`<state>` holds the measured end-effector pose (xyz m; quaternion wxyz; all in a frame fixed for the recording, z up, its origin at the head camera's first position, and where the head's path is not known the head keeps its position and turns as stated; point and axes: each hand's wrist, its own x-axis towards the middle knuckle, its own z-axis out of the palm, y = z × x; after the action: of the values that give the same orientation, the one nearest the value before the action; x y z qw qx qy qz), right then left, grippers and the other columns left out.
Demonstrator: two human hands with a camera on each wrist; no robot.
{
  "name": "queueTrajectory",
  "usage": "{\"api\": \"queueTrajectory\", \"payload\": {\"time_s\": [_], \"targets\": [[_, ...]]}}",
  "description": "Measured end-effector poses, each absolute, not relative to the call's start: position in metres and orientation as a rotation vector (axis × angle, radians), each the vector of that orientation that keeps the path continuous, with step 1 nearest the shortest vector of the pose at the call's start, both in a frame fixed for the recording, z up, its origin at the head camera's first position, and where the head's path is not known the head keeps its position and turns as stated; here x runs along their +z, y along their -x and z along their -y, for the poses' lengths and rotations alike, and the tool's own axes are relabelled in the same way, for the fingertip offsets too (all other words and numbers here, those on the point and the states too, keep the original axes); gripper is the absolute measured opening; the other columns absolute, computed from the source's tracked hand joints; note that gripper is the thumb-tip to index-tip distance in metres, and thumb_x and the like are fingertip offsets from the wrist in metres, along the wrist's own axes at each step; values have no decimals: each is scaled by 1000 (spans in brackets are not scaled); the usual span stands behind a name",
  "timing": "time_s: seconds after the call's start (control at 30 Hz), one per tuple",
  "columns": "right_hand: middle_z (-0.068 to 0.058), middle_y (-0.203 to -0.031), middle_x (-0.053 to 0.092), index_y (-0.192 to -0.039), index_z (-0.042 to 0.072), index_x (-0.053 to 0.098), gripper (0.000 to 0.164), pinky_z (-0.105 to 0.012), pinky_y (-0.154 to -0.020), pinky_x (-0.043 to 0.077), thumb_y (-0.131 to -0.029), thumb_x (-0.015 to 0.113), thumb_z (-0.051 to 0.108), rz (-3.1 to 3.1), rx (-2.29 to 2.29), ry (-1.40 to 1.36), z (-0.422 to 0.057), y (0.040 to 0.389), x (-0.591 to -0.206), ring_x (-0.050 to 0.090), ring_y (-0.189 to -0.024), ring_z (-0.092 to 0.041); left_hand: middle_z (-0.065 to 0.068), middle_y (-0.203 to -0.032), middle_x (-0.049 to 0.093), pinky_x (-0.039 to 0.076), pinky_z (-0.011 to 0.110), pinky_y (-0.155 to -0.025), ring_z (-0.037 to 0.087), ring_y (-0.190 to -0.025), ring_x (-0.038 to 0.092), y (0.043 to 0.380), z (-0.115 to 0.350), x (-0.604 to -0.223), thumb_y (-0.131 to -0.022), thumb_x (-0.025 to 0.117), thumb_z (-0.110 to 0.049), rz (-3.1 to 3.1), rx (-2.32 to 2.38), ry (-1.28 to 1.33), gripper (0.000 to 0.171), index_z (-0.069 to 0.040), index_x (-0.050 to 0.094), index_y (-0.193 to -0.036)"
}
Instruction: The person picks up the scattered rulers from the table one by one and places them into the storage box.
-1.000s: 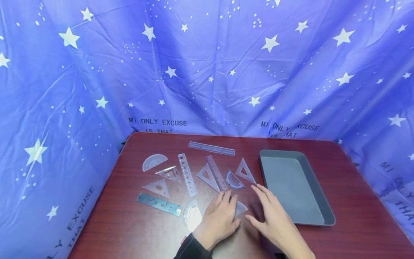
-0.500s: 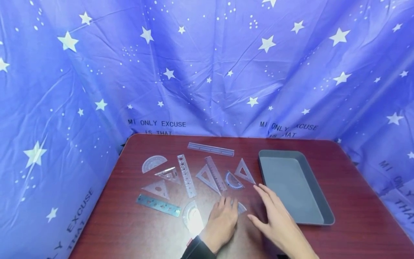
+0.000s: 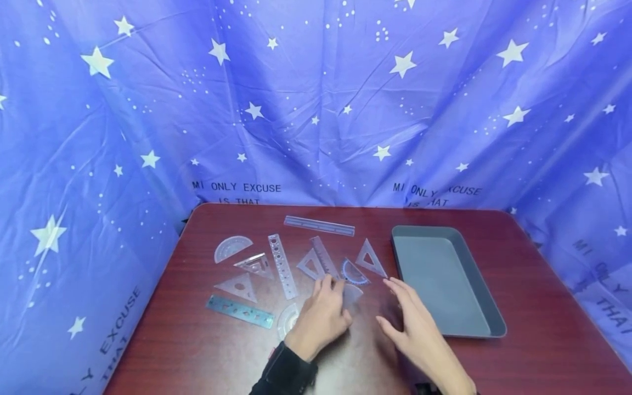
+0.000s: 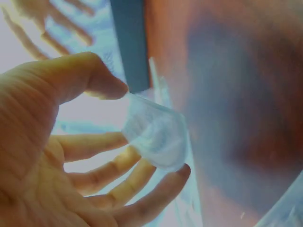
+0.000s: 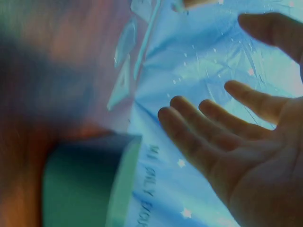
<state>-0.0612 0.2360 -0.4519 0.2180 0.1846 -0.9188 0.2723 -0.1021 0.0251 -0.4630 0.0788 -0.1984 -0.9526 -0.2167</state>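
Note:
My left hand (image 3: 321, 315) holds a clear protractor (image 3: 351, 294) above the table. In the left wrist view the thumb meets one edge of this protractor (image 4: 158, 135) and the fingertips its other side. Beside the gray tray (image 3: 446, 285), my right hand (image 3: 419, 332) hovers with fingers extended and nothing in them; its palm (image 5: 255, 175) shows bare in the right wrist view. Just beyond the hands lie a blue-marked protractor (image 3: 354, 271), a triangle (image 3: 371, 259), and a ruler (image 3: 323, 255) over another triangle (image 3: 308, 264).
On the left of the table lie a teal ruler (image 3: 240, 311), two set squares, a ruler with holes (image 3: 283, 267) and a protractor (image 3: 232, 248). Another protractor (image 3: 285, 321) is partly behind the left hand. A long ruler (image 3: 319, 225) lies near the back edge, before a starry curtain (image 3: 316, 109).
The left hand has risen from the table with the protractor pinched in it, shifting slightly away and to the left. The right hand has stayed nearly still.

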Motion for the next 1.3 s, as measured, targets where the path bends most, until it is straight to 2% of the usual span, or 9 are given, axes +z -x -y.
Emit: {"api": "queueTrajectory", "payload": {"time_s": [0.1,0.2,0.3,0.4,0.53,0.6,0.87,1.1,1.3], "targets": [[-20,-142,65,-149,0,56,74,-37,-94,62,-82,89,3,2577,967,-476,-226,61,-454,74,-114,-33,19,-130,64,64,42,-81,32,-115,62,101,-20,-456,-83,81,-21,2830,-759,529,65,-3,65,-143],[-20,-146,65,-154,2,52,66,-34,-93,64,-95,80,5,2640,1332,-327,-213,61,-455,74,-118,-33,18,-129,65,63,38,-77,31,-112,63,96,-21,-449,-85,81,-23,2794,-796,501,66,-4,63,-146],[-20,-146,66,-156,2,50,54,-28,-95,62,-106,67,13,2647,1675,-104,-198,62,-455,75,-120,-25,15,-126,67,63,36,-75,29,-110,65,90,-25,-445,-86,83,-24,2734,-803,498,67,-5,62,-146],[-16,-129,75,-150,0,53,43,-24,-87,60,-111,58,17,2561,1965,85,-186,65,-457,74,-104,-12,13,-124,69,63,36,-76,26,-110,65,85,-30,-444,-84,84,-23,2672,-784,513,68,-5,62,-146],[0,-93,70,-146,-5,53,38,-21,-66,48,-111,53,10,2318,2305,251,-175,68,-459,58,-72,-4,11,-124,70,64,36,-75,25,-112,66,81,-34,-445,-82,85,-21,2620,-722,545,69,-6,63,-146],[5,-84,63,-148,-7,50,41,-20,-60,43,-110,52,6,2227,2395,307,-171,69,-461,50,-65,-4,11,-125,70,64,36,-73,25,-112,66,79,-35,-446,-81,85,-20,2603,-692,559,68,-7,64,-144],[3,-87,64,-151,-8,48,45,-18,-58,43,-107,49,-1,2183,2452,402,-172,73,-460,51,-65,-3,10,-120,69,62,33,-71,23,-108,64,74,-36,-448,-81,87,-21,2568,-625,570,49,-9,71,-126],[0,-96,73,-143,-8,54,37,-24,-66,61,-107,51,0,2245,2436,417,-191,77,-453,69,-81,-9,5,-120,70,62,33,-74,19,-107,66,72,-30,-445,-87,86,-28,2558,-657,605,42,-12,75,-125],[0,-89,73,-130,-8,62,24,-30,-65,64,-108,56,1,2296,2289,314,-224,83,-446,72,-77,-13,2,-110,75,61,33,-78,18,-98,70,70,-23,-446,-92,81,-29,2569,-591,568,30,-14,77,-118]]}}
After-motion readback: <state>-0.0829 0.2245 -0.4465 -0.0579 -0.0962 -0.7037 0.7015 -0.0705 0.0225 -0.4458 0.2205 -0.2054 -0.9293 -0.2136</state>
